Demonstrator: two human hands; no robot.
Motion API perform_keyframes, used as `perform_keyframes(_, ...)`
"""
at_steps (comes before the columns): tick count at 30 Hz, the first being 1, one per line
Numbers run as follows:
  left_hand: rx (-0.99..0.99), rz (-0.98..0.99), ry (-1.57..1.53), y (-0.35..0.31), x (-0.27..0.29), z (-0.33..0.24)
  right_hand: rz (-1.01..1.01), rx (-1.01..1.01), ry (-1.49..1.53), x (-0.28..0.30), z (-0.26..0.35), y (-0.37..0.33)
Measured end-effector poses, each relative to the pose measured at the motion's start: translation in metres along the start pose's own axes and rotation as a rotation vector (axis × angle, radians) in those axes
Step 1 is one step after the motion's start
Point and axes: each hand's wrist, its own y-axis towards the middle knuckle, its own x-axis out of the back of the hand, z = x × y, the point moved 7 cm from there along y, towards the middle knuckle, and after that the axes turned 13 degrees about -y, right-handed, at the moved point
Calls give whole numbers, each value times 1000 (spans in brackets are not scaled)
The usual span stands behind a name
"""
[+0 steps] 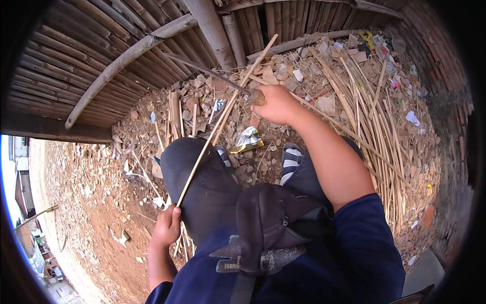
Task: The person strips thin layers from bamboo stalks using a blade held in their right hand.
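Observation:
My left hand [166,225] is closed on the lower end of a long, thin bamboo strip [202,154], beside my left knee. From there the strip slants up and away to the right, passing over the knee. My right hand [277,105] is wrapped round the wooden handle [257,97] of a long-bladed knife [212,74], out in front of my knees. The narrow dark blade points away to the far left and crosses the strip near the handle. Whether blade and strip touch, I cannot tell.
Many split bamboo strips [387,167] lie in a pile at the right. A bamboo wall [86,66] with a thick post [212,33] stands ahead; a brick wall [453,76] is at the right. Rubble and a foil wrapper [248,139] litter the ground between my feet.

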Motion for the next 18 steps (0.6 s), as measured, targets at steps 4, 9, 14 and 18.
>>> perform_keyframes(4, -26, 18, -112, 0, 1, 1, 82, 131, -153, -6, 0, 4)
perform_keyframes(9, 29, 42, -87, 5, 2, -13, 105, -20, -104, -7, -33, 18)
perform_keyframes(14, 87, 69, -249, 2, 2, 11, 137, 248, -160, -7, 41, -16)
perform_keyframes(18, 124, 111, -356, 6, -2, 18, 37, 153, -77, -8, -18, 13)
